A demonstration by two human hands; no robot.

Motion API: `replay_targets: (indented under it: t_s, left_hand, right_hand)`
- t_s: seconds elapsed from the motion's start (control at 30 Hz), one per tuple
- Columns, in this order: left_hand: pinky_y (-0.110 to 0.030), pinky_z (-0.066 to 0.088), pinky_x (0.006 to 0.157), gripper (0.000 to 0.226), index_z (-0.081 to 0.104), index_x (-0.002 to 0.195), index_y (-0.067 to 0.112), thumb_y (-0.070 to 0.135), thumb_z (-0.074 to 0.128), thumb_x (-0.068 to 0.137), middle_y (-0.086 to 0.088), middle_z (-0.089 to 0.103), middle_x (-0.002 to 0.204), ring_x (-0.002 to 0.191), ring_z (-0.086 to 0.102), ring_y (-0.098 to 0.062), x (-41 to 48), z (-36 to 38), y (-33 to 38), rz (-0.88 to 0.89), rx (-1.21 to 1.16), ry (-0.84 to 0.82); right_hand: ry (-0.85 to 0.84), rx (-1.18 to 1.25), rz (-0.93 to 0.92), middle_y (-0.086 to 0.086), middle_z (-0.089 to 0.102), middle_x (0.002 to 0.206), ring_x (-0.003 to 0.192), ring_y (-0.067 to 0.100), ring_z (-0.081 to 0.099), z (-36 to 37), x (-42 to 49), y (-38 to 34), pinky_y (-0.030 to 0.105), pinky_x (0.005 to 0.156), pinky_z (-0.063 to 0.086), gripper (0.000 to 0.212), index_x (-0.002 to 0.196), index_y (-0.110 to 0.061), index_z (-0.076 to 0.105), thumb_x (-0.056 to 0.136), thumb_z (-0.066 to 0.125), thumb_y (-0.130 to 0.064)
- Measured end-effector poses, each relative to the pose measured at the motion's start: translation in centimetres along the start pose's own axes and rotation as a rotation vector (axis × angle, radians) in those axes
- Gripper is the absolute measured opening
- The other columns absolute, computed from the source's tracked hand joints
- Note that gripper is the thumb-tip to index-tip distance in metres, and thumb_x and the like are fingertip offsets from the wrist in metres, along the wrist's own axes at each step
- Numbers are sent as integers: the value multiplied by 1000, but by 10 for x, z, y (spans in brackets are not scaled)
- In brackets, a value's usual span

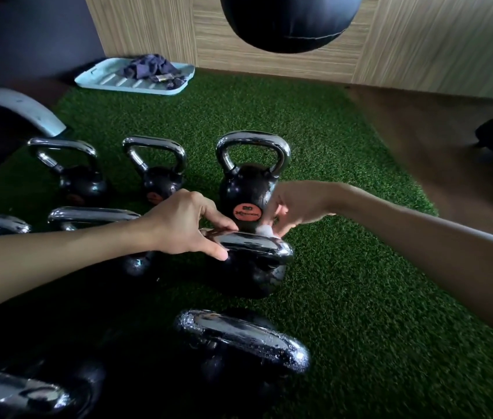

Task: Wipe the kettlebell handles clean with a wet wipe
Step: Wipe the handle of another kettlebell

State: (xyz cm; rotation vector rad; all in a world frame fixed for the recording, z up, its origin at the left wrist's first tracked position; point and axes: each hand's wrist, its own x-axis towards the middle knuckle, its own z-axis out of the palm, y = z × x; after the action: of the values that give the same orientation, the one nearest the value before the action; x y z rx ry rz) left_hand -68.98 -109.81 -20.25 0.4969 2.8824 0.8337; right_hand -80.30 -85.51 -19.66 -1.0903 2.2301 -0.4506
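Kettlebells (248,189) close-packed left, open turf (360,267) right.

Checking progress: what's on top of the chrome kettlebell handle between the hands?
The left hand grips the chrome kettlebell handle; the right hand pinches a white wet wipe onto it. Metal beneath them is hidden.
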Motion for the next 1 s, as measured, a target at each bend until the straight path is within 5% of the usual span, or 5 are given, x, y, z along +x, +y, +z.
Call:
replay_targets:
  t_s: [0.13,0.33,0.6,0.77,1.0]
  left_hand:
    - [-2,38,65,48,78,106,41,41,95,61,31,65,83,77,57,21,0,1,-2,3,-9,5]
    - [-5,38,65,47,79,105,40,39,95,61,32,65,80,74,59,15,-1,2,-7,-14,-39,-4]
    - [-8,36,66,48,77,104,46,44,95,59,39,63,81,78,59,15,5,2,-9,-9,-8,-33]
    - [-17,44,82,52,75,107,48,53,93,59,25,72,104,95,62,12,32,-7,-14,-59,-3,-58]
    - [-22,48,89,51,75,114,41,57,87,67,16,72,119,110,63,-1,86,-22,-4,-131,12,-50]
  right_hand:
    - [11,20,77,4,65,136,101,-10,64,13,-7,34,17,85,50,20,112,-11,72,91,72,-9]
    - [81,84,112,1,66,129,62,-26,55,8,-14,42,0,62,42,30,120,-2,70,90,70,-2]
    - [207,98,127,-2,69,127,74,-19,57,44,7,52,12,76,53,29,115,-15,73,88,74,-6]
    - [463,330,166,-7,77,80,51,2,54,17,-3,48,14,50,41,21,105,-16,78,85,79,-12]
    - [713,579,76,6,77,94,72,2,74,-7,-12,27,11,62,53,26,109,7,70,83,75,7]
